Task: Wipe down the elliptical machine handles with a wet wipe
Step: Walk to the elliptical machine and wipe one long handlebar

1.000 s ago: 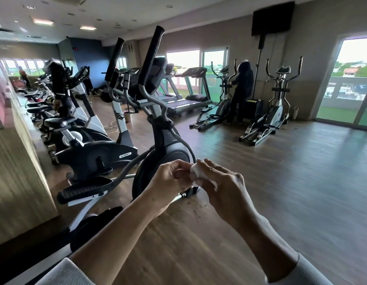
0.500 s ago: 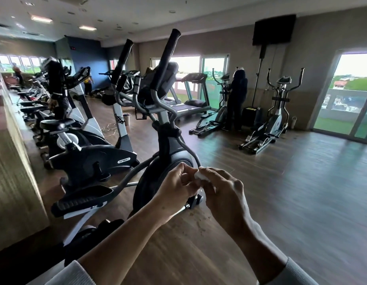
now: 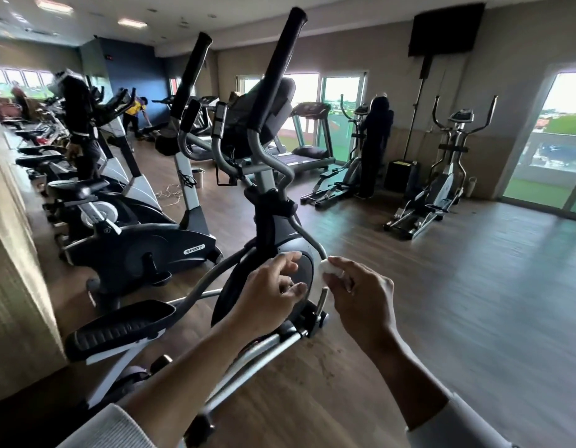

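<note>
— Where the elliptical machine (image 3: pixel 273 240) stands on the wood-plank floor (image 3: pixel 474 286), what does the person hold?

— A small white wet wipe (image 3: pixel 327 266), crumpled into a soft wad, sits just right of the machine's rounded black-and-grey flywheel housing. The right hand (image 3: pixel 361 295) has it pinched at the fingertips, so that grip is closed narrowly around the wipe.

— And the other hand?

— The left hand (image 3: pixel 270 295) hangs in front of the housing, fingers loosely curled and apart, holding nothing, separated from the wipe by a small gap.

— The handles?

— Two long handles rise above the housing on bent silver tubes: the right handle (image 3: pixel 277 69) and the left handle (image 3: pixel 191 72), both sleeved in matte black foam. Neither hand touches them. A ribbed black pedal (image 3: pixel 118 328) lies lower left of the housing.
</note>
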Demonstrator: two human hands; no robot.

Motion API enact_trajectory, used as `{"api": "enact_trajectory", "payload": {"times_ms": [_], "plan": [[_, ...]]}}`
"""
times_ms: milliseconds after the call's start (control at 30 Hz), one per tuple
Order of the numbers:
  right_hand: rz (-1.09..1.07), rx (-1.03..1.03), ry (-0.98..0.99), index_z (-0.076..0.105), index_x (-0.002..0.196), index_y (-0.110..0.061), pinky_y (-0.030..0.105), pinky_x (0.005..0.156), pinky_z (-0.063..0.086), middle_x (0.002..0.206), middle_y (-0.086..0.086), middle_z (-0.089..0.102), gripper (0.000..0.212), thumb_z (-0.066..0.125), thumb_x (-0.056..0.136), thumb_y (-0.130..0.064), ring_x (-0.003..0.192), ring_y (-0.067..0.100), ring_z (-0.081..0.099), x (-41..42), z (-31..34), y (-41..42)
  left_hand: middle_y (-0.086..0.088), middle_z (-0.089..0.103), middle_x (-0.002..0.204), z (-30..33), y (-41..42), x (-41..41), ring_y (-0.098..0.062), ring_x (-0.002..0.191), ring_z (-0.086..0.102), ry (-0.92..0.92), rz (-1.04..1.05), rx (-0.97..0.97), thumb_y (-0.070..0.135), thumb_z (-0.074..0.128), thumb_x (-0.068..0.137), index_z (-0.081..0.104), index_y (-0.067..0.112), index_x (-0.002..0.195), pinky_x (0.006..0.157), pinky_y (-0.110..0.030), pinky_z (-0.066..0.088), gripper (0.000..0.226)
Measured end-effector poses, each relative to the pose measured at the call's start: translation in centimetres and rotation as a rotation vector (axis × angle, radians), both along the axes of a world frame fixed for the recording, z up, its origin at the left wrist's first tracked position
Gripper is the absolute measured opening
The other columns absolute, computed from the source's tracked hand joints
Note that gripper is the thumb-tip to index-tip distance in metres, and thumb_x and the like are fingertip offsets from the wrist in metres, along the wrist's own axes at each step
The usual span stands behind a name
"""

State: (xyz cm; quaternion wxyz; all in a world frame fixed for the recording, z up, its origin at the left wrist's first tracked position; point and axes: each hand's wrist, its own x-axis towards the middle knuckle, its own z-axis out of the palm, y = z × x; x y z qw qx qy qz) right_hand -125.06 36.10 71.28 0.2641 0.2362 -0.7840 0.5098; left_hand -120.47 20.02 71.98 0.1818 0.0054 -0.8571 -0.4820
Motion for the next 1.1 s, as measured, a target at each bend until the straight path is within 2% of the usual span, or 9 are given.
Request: {"api": "enact_trajectory", "payload": {"times_ms": [67, 167, 333, 433, 600, 667, 767, 900, 1100], "plan": [[0.011, -0.006, 0.028, 0.066, 0.102, -0.033, 0.000, 0.072, 0.041, 0.088, -0.008, 0.074, 0.039, 0.077, 0.076, -0.006, 0.075, -0.011, 0.060, -3.6, 0.6, -1.4, 0.010, 0.056, 0.125, 0.1, -1.6, -3.1, -0.008, 0.108, 0.059, 0.023, 0.065, -0.168, 0.024, 0.069, 0.087, 0.050, 0.033, 0.134, 0.092, -0.023, 0.044, 0.052], [0.013, 0.019, 0.064, 0.056, 0.107, -0.033, 0.001, 0.071, 0.037, 0.110, -0.027, 0.056, 0.045, 0.075, 0.076, -0.005, 0.083, 0.003, 0.061, -9.8, 1.8, -3.6, 0.009, 0.052, 0.131, 0.8, -4.0, -9.0, -0.010, 0.118, 0.052, 0.062, 0.123, -0.301, 0.030, 0.069, 0.086, 0.047, 0.034, 0.137, 0.101, -0.026, 0.039, 0.056], [0.055, 0.031, 0.046, 0.074, 0.095, -0.027, -0.005, 0.065, 0.034, 0.088, -0.010, 0.073, 0.023, 0.074, 0.079, -0.011, 0.072, -0.013, 0.057, -20.6, 4.8, -7.0, 0.007, 0.049, 0.132, 5.4, -8.2, -18.7, -0.008, 0.125, 0.043, 0.159, 0.224, -0.460, 0.030, 0.066, 0.088, 0.045, 0.029, 0.139, 0.100, -0.013, 0.024, 0.055], [0.049, 0.022, 0.094, 0.076, 0.095, -0.029, -0.002, 0.067, 0.034, 0.083, -0.004, 0.075, 0.020, 0.075, 0.080, -0.015, 0.077, -0.007, 0.054, -25.8, 7.9, -8.9, 0.004, 0.050, 0.133, 9.4, -10.7, -23.8, -0.009, 0.124, 0.043, 0.257, 0.223, -0.544, 0.030, 0.067, 0.088, 0.047, 0.023, 0.138, 0.101, -0.012, 0.025, 0.054], [0.074, 0.028, 0.156, 0.065, 0.077, -0.037, 0.010, 0.058, 0.040, 0.062, -0.020, 0.060, 0.017, 0.067, 0.084, -0.022, 0.058, -0.002, 0.055, -33.8, 13.2, -12.2, 0.001, 0.056, 0.118, 16.0, -14.1, -31.7, 0.002, 0.109, 0.044, 0.456, 0.221, -0.683, 0.075, 0.036, 0.082, 0.054, 0.013, 0.132, 0.094, 0.002, 0.023, 0.082], [0.109, -0.049, 0.182, 0.070, 0.088, -0.035, 0.004, 0.057, 0.039, 0.059, -0.029, 0.059, 0.018, 0.070, 0.085, -0.018, 0.057, -0.012, 0.056, -36.8, 15.4, -13.5, -0.003, 0.056, 0.127, 18.6, -15.0, -34.4, 0.004, 0.113, 0.042, 0.486, 0.231, -0.745, 0.070, 0.040, 0.084, 0.054, 0.013, 0.133, 0.096, 0.002, 0.022, 0.076], [0.151, -0.117, 0.218, 0.072, 0.107, -0.028, -0.004, 0.057, 0.033, 0.073, -0.019, 0.068, 0.023, 0.071, 0.086, -0.017, 0.059, -0.019, 0.054, -41.3, 18.6, -15.5, -0.006, 0.056, 0.130, 22.2, -15.6, -37.8, -0.010, 0.120, 0.048, 0.553, 0.260, -0.810, 0.053, 0.053, 0.088, 0.054, 0.013, 0.133, 0.103, -0.021, 0.035, 0.060], [0.126, -0.220, 0.262, 0.069, 0.113, -0.034, 0.016, 0.061, 0.039, 0.085, -0.008, 0.071, 0.029, 0.071, 0.086, -0.027, 0.066, 0.007, 0.058, -47.1, 22.9, -17.9, -0.002, 0.053, 0.135, 27.7, -16.5, -41.7, -0.013, 0.126, 0.047, 0.585, 0.328, -0.886, 0.033, 0.066, 0.085, 0.052, 0.019, 0.136, 0.106, -0.023, 0.033, 0.055], [0.197, -0.347, 0.318, 0.068, 0.114, -0.037, 0.026, 0.069, 0.047, 0.088, -0.010, 0.073, 0.027, 0.069, 0.087, -0.034, 0.072, 0.012, 0.066, -53.7, 28.2, -19.0, 0.005, 0.050, 0.139, 34.2, -16.8, -46.6, -0.012, 0.128, 0.046, 0.623, 0.417, -1.081, 0.034, 0.068, 0.085, 0.046, 0.024, 0.141, 0.108, -0.032, 0.039, 0.061]]}}
